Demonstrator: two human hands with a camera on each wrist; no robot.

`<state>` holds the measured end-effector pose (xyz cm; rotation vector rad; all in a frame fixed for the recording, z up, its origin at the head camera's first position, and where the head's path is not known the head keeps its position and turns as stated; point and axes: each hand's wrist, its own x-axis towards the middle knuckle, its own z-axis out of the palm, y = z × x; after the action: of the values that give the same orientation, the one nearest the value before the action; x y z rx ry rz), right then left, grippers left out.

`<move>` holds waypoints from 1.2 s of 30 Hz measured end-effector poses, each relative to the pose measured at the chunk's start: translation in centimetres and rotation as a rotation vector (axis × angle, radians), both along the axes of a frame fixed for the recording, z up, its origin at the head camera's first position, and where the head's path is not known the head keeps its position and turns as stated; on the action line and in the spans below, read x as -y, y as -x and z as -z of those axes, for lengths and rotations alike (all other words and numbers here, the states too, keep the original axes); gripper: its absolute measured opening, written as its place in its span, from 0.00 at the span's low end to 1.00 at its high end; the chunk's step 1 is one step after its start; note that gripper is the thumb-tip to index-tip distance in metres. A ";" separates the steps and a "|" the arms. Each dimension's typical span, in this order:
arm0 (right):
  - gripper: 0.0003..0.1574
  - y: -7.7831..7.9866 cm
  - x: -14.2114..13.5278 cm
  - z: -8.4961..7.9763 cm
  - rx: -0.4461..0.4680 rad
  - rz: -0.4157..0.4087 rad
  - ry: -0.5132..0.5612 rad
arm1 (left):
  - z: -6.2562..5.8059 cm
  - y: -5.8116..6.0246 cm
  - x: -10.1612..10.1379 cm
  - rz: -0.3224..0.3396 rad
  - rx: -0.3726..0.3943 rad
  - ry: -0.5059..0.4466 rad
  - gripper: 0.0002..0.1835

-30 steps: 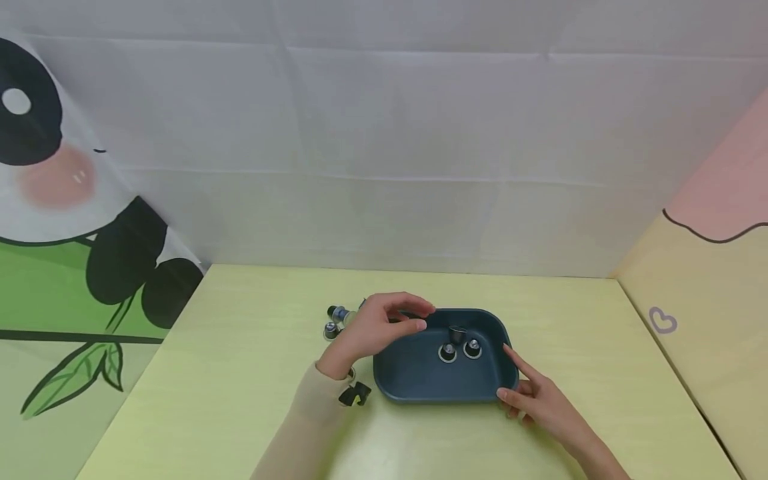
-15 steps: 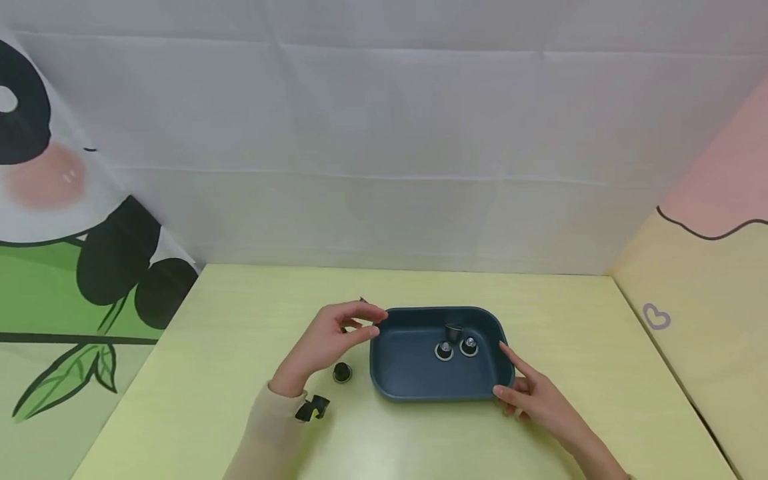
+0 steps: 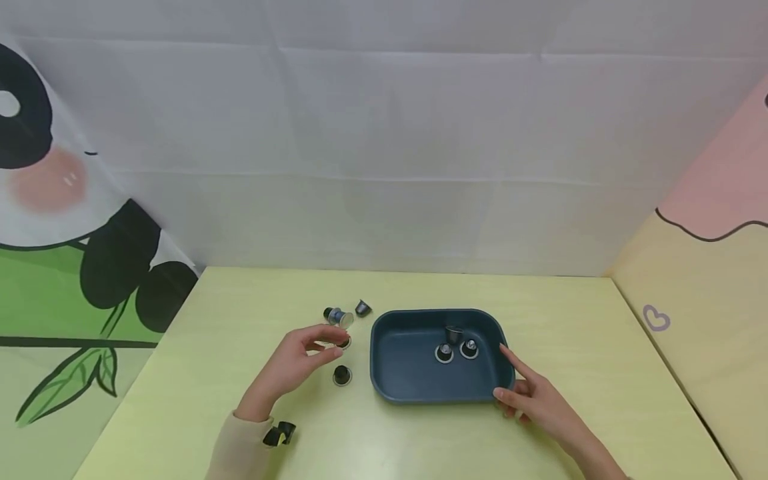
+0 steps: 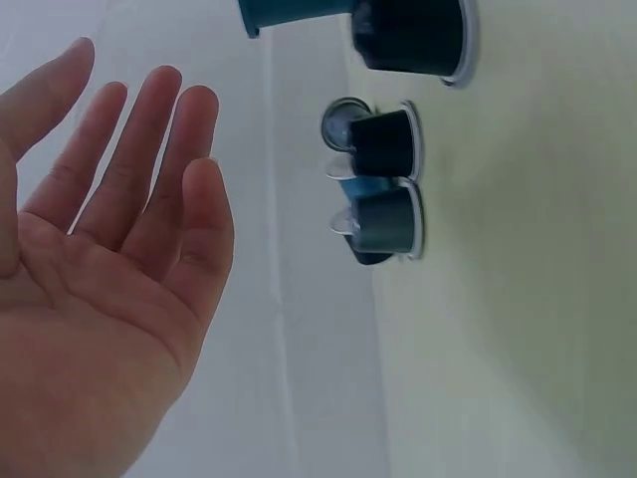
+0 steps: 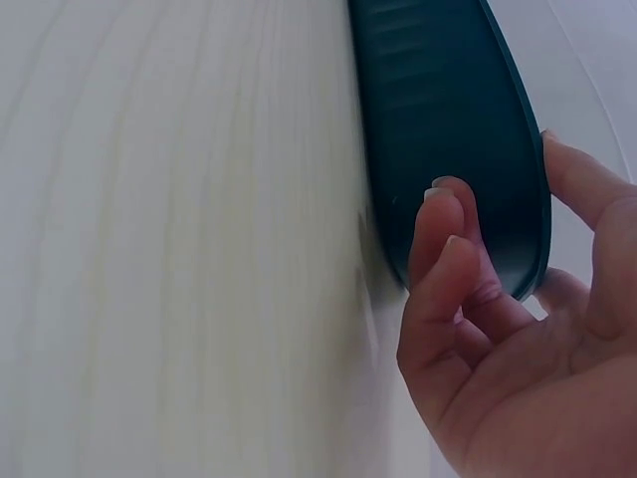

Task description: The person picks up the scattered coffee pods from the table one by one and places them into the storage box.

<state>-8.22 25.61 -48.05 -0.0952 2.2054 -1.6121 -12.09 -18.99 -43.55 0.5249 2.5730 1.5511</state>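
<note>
A dark blue tray [image 3: 408,373] stands on the table. My right hand [image 3: 540,400] holds its near right corner, index finger and thumb at the rim; in the right wrist view other fingers curl against the outer wall [image 5: 448,110]. Inside sit two upright coffee capsules [image 3: 444,353] and a third, differently turned capsule [image 3: 454,334]. My left hand [image 3: 294,360] hovers left of the tray, fingers apart and palm bare in the left wrist view. Just beyond its fingertips is a partly hidden capsule [image 3: 344,343]; another dark capsule [image 3: 341,375] stands nearer the front.
Several capsules [image 3: 339,317] cluster behind my left hand, and a lone capsule [image 3: 363,308] lies tipped beside them. The pale yellow table [image 3: 270,293] ends at a white cloth backdrop [image 3: 384,227]. A printed panel [image 3: 690,347] borders the right side.
My left hand has moved left from over the tray to beside the loose capsules, uncovering the ones behind. My right hand stays on the tray corner, and the capsules inside look the same.
</note>
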 end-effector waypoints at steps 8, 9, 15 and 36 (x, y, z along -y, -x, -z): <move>0.51 0.0 -0.1 0.1 -0.002 -0.003 -0.007 | 1.9 -0.7 0.9 -0.055 0.011 0.062 0.15; 0.51 0.0 0.0 0.1 -0.005 -0.003 -0.005 | 2.2 -0.7 1.0 -0.057 0.011 0.070 0.16; 0.51 0.0 0.0 0.0 -0.010 -0.001 -0.004 | 3.3 -1.0 1.4 -0.061 0.032 0.074 0.18; 0.51 -0.1 0.0 0.1 -0.001 -0.006 0.019 | 4.6 -0.7 0.8 0.060 0.100 0.121 0.20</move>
<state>-8.07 25.61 -48.12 -0.1082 2.1894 -1.6300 -11.40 -19.75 -48.11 0.4932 2.5318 1.3564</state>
